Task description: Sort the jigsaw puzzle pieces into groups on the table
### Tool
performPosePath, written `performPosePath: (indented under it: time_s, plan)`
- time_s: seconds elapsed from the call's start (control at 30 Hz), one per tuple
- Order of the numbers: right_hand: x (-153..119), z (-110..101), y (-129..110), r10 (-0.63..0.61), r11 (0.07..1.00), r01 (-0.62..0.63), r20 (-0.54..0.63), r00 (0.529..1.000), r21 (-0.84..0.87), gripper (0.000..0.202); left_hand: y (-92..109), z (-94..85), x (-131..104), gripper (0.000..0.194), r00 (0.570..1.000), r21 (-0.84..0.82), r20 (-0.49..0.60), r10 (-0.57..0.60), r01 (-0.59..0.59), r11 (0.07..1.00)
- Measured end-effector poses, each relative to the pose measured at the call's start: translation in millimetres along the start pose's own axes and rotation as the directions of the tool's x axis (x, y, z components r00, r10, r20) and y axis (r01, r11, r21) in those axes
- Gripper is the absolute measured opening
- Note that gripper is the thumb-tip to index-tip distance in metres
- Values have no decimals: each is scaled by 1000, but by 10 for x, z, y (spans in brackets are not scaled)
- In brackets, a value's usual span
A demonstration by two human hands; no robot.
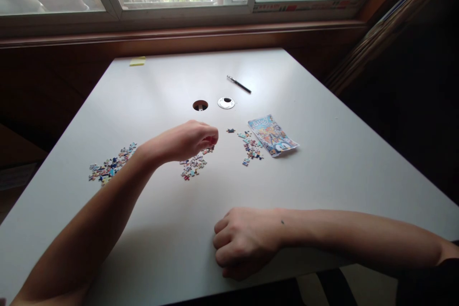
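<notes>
My left hand point(195, 139) is over the middle puzzle pieces point(193, 167), fingers curled together; whatever they hold, if anything, is hidden. Near the table's front edge my right hand point(244, 243) rests in a loose fist, its fingertips turned out of sight. Another pile of puzzle pieces point(113, 165) lies at the left, partly behind my left forearm. Right of the middle is a smaller group of pieces point(253, 149), with a single dark piece point(231, 130) apart from it. Beside that group lies a colourful picture sheet point(273, 135).
The white table point(322, 181) has a round hole point(200, 105) with its metal cover point(226, 103) to the right. A black pen point(239, 84) lies farther back. Yellow paper point(137, 61) sits at the back left corner, below the window.
</notes>
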State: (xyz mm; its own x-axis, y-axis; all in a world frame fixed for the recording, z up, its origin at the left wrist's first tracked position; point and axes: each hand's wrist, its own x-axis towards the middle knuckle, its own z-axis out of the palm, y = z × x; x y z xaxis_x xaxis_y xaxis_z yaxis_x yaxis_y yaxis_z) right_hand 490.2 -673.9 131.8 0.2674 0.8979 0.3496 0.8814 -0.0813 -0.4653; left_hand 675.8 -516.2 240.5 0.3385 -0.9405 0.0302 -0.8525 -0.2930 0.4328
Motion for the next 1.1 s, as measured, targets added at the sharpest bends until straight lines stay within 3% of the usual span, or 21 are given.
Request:
performPosePath:
  time_s: [0.13,0.33,0.6,0.73,0.87,1.0,1.1]
  plan:
    - [2,-5,-7,0,1000,0,-3,1000,10,35,-119,42,-10,19,999,67,29,-25,23,997]
    - [2,-21,-10,3,1000,-3,11,1000,7,34,-42,238,115,17,998,-19,60,35,-34,999]
    - [1,-17,-9,15,1000,-15,31,999,-1,35,-57,353,145,17,998,104,41,51,-55,993]
    - [1,-31,-15,12,1000,-11,37,999,-10,34,53,534,195,20,979,154,-35,202,-194,969]
    - [-10,-23,-13,10,1000,-9,20,1000,-13,33,212,780,248,25,946,165,-34,323,-313,935]
    - [-13,-20,-9,-11,1000,11,4,1000,-21,32,266,855,254,25,947,150,-30,320,-312,938]
    - [-10,-31,-10,-6,999,7,17,1000,-31,32,270,812,243,22,969,109,-25,245,-241,964]
